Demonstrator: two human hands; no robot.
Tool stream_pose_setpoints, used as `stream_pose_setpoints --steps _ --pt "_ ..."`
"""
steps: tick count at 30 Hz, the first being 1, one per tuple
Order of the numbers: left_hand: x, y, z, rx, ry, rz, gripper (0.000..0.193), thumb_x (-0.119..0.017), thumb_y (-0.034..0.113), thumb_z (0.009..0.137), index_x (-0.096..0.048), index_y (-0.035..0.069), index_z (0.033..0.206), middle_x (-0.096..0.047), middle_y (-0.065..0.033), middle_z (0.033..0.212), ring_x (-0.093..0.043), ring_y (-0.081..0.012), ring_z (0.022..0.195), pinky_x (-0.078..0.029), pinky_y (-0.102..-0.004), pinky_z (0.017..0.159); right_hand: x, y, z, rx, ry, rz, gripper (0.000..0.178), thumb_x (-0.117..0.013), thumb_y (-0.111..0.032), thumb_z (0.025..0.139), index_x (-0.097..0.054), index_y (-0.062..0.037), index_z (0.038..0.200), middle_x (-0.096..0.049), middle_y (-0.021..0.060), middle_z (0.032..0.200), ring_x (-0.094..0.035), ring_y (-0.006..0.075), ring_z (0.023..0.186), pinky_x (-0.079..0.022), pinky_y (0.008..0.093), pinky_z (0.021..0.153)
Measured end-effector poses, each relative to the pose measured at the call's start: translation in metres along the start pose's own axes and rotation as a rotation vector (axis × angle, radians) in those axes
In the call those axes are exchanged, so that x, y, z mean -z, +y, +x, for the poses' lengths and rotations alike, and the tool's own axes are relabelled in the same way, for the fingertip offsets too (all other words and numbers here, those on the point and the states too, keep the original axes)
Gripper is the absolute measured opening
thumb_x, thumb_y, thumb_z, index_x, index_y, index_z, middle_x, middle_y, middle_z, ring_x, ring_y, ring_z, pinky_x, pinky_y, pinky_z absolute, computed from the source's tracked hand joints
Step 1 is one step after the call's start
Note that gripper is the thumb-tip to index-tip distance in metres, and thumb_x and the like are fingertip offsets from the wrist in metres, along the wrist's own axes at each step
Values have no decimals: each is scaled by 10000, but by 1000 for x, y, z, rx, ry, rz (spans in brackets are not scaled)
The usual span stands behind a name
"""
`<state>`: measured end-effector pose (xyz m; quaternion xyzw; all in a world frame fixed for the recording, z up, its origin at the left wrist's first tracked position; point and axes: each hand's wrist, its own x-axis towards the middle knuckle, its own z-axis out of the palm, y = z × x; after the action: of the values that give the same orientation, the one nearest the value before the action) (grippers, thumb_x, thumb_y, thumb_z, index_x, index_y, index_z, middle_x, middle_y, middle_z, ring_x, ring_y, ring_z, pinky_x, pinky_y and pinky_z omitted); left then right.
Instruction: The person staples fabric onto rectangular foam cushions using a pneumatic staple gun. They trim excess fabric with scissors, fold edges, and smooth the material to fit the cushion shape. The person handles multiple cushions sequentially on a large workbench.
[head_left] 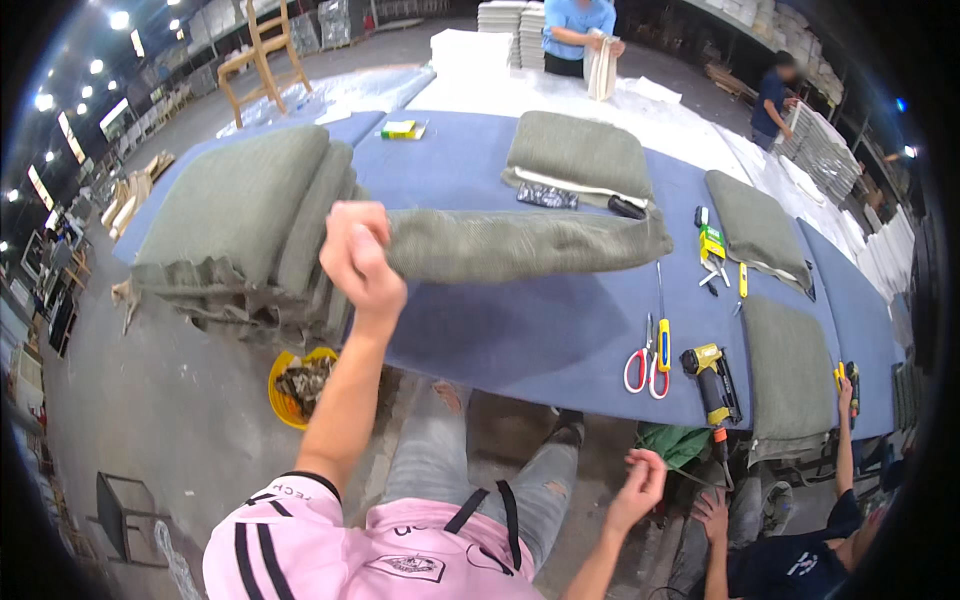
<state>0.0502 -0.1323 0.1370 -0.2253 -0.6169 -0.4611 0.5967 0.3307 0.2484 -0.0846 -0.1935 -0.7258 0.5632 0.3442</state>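
My left hand (365, 258) is closed round the left end of a grey-green upholstered cushion (530, 242), which is tilted edge-on above the blue table (470, 340). Its right end reaches toward a flat cushion (580, 155) at the back. Low at the right, past the table's front edge, my right hand (637, 488) hangs with loosely bent fingers and nothing visible in it. To the left of the held cushion rises a stack of similar cushions (235, 200). Red-handled scissors (647, 365), a yellow-handled screwdriver (663, 340) and a nail gun (712, 383) lie along the front right.
More cushions (787, 365) lie at the right, where a co-worker's hand (847, 392) is by a yellow tool. A yellow basket (290, 405) of scraps stands below the stack. A yellow utility knife (743, 280) and small boxes rest on the table. Another person (580, 30) handles pale cloth behind.
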Motion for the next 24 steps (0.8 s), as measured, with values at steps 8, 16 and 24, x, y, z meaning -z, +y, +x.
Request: stream_pose_setpoints --steps 8,16,24 --pt "79 68 -169 141 -718 33 44 -728 151 848 -696 121 850 -700 -53 957 -673 -296 957 -477 -464 904 -85 -30 -60 -306 -549 121 243 -591 -176 1180 -715 26 1234 -758 84 1069 -702 152 961 -571 316 898" --pt "51 57 -139 327 -1344 -36 368 -869 357 865 -693 82 1036 -601 -208 1603 -435 -454 1610 -302 -586 1322 -116 -56 -53 -520 -621 72 457 -605 -343 1167 -754 10 918 -672 32 713 -630 98 669 -511 296 648" --pt "17 83 -164 126 -1548 165 576 -967 370 721 -635 50 1068 -394 -265 1736 -238 -572 1653 -200 -742 1315 -165 -40 -28 -541 -549 -48 552 -711 -331 1058 -704 57 666 -640 95 541 -588 137 508 -448 385 503"
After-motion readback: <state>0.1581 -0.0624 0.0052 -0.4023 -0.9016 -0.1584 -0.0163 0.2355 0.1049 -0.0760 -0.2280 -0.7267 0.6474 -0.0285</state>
